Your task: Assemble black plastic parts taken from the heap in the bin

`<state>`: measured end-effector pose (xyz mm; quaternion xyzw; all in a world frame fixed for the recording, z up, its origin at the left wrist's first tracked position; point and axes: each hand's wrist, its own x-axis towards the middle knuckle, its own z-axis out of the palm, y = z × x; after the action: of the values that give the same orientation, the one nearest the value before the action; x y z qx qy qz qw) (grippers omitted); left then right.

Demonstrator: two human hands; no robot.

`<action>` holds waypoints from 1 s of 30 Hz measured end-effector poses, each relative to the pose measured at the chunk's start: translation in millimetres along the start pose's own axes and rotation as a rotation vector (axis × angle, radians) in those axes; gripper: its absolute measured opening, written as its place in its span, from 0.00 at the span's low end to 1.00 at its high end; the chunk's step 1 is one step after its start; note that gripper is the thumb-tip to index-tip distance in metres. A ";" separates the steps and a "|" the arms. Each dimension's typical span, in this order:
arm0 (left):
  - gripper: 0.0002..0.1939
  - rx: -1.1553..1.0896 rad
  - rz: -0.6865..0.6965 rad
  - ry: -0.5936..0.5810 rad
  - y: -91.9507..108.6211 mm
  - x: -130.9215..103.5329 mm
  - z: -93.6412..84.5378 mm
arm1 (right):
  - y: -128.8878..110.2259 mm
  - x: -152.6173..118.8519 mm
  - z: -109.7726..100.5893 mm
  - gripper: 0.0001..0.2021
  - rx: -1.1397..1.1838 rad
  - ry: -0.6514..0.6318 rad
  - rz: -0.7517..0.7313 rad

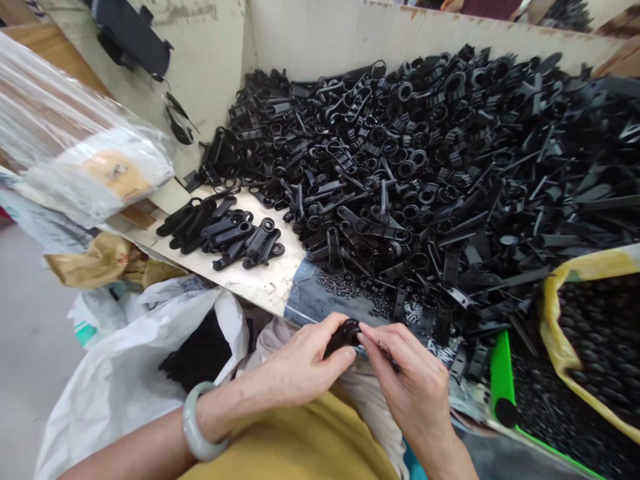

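My left hand (pixel 311 363) is closed around a black plastic part (pixel 341 339) with a round end, held just in front of the table's near edge. The fingertips of my right hand (pixel 407 370) pinch at that round end; whatever they hold is too small to make out. Ahead of my hands, small metal pieces (pixel 414 311) and tiny dark bits (pixel 345 283) lie on a dark sheet. Several long black parts with ringed ends (pixel 263 241) are grouped on the pale tabletop to the left.
A large heap of black plastic parts (pixel 370 153) covers the table. At right are a green-edged tray (pixel 503 373) and a yellow-rimmed bag (pixel 557 320) of dark pieces. A white sack (pixel 100 407) with black contents stands lower left. Plastic-wrapped goods (pixel 100 167) sit at the upper left.
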<state>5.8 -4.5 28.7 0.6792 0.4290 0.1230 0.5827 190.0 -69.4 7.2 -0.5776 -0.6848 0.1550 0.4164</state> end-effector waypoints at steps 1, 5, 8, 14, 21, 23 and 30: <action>0.12 0.029 0.002 0.016 -0.7 0.2 1.0 | -0.8 0.5 0.5 0.10 0.002 -0.003 -0.006; 0.13 0.052 0.046 0.044 -6.0 -0.1 3.1 | -3.9 1.5 1.5 0.10 0.019 -0.004 -0.005; 0.14 0.028 0.100 0.002 -10.1 -5.1 2.1 | -6.8 -3.1 -0.2 0.11 0.059 0.005 0.056; 0.14 -0.051 0.180 0.006 -18.4 -23.0 5.6 | -16.4 -29.1 -3.8 0.18 0.060 -0.034 0.058; 0.15 0.018 0.098 -0.104 -12.3 -28.7 6.4 | -18.2 -46.4 3.0 0.23 0.082 0.019 0.106; 0.16 0.024 0.083 -0.139 -12.0 -30.3 3.8 | -15.2 -46.6 8.2 0.25 0.136 0.058 0.219; 0.21 0.159 0.228 0.087 -36.5 -22.0 5.4 | -5.8 -20.3 27.7 0.19 0.522 -0.033 0.531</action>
<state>-19.9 -25.8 1.7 0.7617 0.3822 0.1833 0.4900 165.1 -82.3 -13.6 -0.6072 -0.4551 0.4364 0.4835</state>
